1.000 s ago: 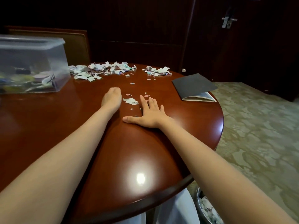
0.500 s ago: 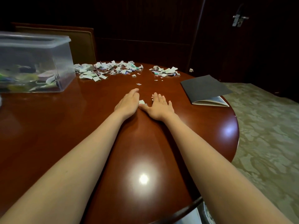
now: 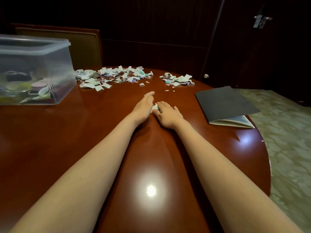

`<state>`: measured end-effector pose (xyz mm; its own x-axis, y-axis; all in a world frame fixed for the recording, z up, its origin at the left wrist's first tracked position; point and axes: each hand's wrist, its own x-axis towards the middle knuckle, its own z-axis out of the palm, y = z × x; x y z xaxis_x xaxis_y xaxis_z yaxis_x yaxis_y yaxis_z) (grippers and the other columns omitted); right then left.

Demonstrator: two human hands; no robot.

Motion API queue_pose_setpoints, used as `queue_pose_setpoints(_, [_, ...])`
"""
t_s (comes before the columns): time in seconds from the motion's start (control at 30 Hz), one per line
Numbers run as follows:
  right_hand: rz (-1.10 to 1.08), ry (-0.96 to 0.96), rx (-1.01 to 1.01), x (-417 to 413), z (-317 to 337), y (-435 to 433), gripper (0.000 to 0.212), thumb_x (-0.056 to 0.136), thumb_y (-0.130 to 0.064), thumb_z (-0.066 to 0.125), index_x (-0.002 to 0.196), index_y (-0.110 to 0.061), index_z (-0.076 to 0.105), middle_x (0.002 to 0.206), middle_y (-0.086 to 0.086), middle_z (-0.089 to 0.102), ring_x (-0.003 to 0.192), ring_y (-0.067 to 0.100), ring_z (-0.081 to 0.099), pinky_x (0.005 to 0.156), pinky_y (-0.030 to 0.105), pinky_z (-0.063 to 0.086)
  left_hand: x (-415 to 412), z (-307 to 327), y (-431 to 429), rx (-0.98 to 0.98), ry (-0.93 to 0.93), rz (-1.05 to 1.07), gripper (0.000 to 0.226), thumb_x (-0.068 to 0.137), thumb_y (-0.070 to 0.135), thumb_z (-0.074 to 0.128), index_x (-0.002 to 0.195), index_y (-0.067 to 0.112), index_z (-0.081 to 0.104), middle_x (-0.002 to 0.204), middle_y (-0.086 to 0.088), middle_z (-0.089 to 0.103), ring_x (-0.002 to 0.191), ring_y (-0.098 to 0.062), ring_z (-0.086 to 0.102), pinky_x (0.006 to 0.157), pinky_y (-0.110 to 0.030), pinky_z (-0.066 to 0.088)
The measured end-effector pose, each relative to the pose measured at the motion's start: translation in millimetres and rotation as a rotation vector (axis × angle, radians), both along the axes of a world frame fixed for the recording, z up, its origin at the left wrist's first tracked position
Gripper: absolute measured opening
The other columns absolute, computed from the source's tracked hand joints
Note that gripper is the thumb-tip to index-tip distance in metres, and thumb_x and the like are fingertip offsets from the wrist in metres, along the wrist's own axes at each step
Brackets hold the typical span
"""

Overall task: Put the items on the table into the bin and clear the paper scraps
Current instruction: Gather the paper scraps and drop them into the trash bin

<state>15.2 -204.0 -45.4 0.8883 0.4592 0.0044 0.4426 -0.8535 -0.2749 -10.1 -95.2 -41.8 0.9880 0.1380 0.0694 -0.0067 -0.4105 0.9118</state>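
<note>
Bench [image 3: 50, 135]: bin [image 3: 53, 64] far left, items inside. Scraps [image 3: 109, 77]: heaped at far edge. My left grip [image 3: 144, 105], right grip [image 3: 168, 115]: fingers straight, hemming one scrap [image 3: 155, 107] between. Advice: keep edges pressed down, let nothing slip under.

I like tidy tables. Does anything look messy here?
Yes: torn paper scraps lie strewn along the table's far edge, beside the clear bin. The left hand and right hand press one between them.
</note>
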Motion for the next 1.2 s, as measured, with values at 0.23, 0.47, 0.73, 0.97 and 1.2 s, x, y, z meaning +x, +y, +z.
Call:
queue_pose_setpoints(0.23, [0.046, 0.001, 0.222, 48, 0, 1, 0.054, 0.099, -0.023, 0.042, 0.147, -0.008, 0.024, 0.151, 0.009, 0.03, 0.136, 0.024, 0.033, 0.109, 0.03, 0.025, 47, 3, -2, -0.264, -0.004, 0.073, 0.045, 0.101, 0.028, 0.019, 0.144, 0.022, 0.032, 0.145, -0.008, 0.038, 0.132, -0.021, 0.037, 0.099, -0.027, 0.032])
queue_pose_setpoints(0.47, [-0.122, 0.135, 0.66, 79, 8, 1, 0.047, 0.097, -0.009, 0.04, 0.144, -0.011, 0.035, 0.149, 0.006, 0.038, 0.136, 0.02, 0.036, 0.111, 0.028, 0.027, 81, 16, -12, -0.351, 0.081, 0.09, 0.044, 0.102, 0.027, 0.02, 0.143, 0.018, 0.035, 0.146, -0.011, 0.037, 0.136, -0.021, 0.034, 0.11, -0.031, 0.029])
queue_pose_setpoints(0.73, [-0.345, 0.128, 0.755, 124, 37, -11, 0.045, 0.093, -0.003, 0.035, 0.131, -0.015, 0.053, 0.132, 0.008, 0.055, 0.094, 0.018, 0.052, 0.096, 0.036, 0.045, 119, 37, 7, -0.289, 0.205, 0.157, 0.044, 0.102, 0.029, 0.018, 0.14, 0.026, 0.039, 0.142, -0.005, 0.042, 0.134, -0.02, 0.037, 0.106, -0.033, 0.029])
queue_pose_setpoints(0.97, [-0.397, 0.074, 0.605, 161, 49, -21, 0.041, 0.093, -0.006, 0.038, 0.133, -0.008, 0.048, 0.14, 0.01, 0.044, 0.128, 0.021, 0.041, 0.103, 0.025, 0.03, 153, 72, 15, -0.131, 0.213, 0.167, 0.045, 0.1, 0.019, 0.019, 0.14, 0.022, 0.038, 0.144, -0.004, 0.04, 0.135, -0.02, 0.035, 0.107, -0.03, 0.027])
queue_pose_setpoints(1.2, [-0.468, 0.038, 0.392, 209, 42, -48, 0.043, 0.094, -0.017, 0.041, 0.136, -0.01, 0.042, 0.143, 0.007, 0.037, 0.131, 0.024, 0.035, 0.105, 0.033, 0.028, 193, 71, 3, 0.039, 0.254, 0.097, 0.042, 0.102, 0.019, 0.022, 0.14, 0.019, 0.039, 0.144, -0.003, 0.041, 0.13, -0.015, 0.037, 0.098, -0.023, 0.028])
